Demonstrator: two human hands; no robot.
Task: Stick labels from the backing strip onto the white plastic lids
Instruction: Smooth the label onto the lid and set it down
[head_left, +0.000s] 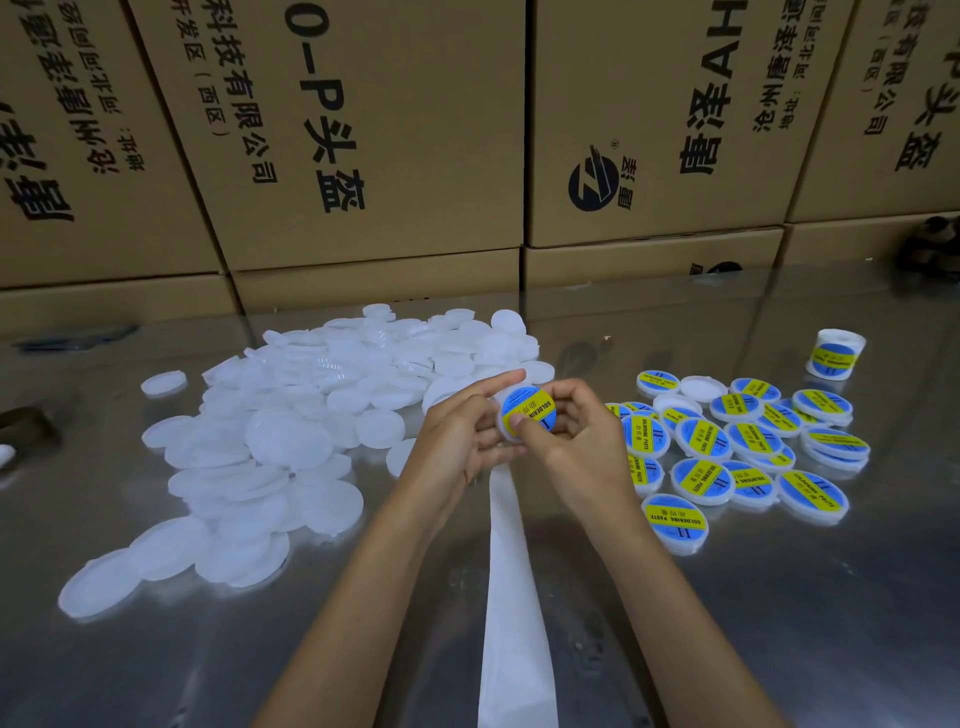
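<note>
Backing strip (511, 597) comes first in my view, a white band running up the middle of the shiny metal table (779, 623) from the bottom edge toward my hands, between my two forearms. Its upper end disappears under my hands, so I cannot tell whether either one touches it.

Just above it, my left hand (462, 436) holds a white plastic lid (527, 414) tilted toward me, fingers curled behind it and the forefinger stretched along its upper rim. On the lid's face sits a round blue label (532, 408) with a yellow band reading SOLDERING PASTE. My right hand (576, 436) is curled at the lid's right side, its thumb pressing on the lower part of the label and the other fingers bent round the edge.

To the right of my hands, the labelled lids (737, 447) lie in a loose, overlapping cluster on the table, blue and yellow faces up, with a couple of bare white ones among them. Left of my hands spreads a much larger heap of plain white lids (280, 441), reaching from near the left forearm back toward the far side; one lid (163, 383) lies apart at its far left.

Farther back on the right stands a roll of labels (835, 353), apart from the labelled cluster. Behind everything, stacked cardboard boxes (374, 156) with black printed characters form a wall along the table's far edge.
</note>
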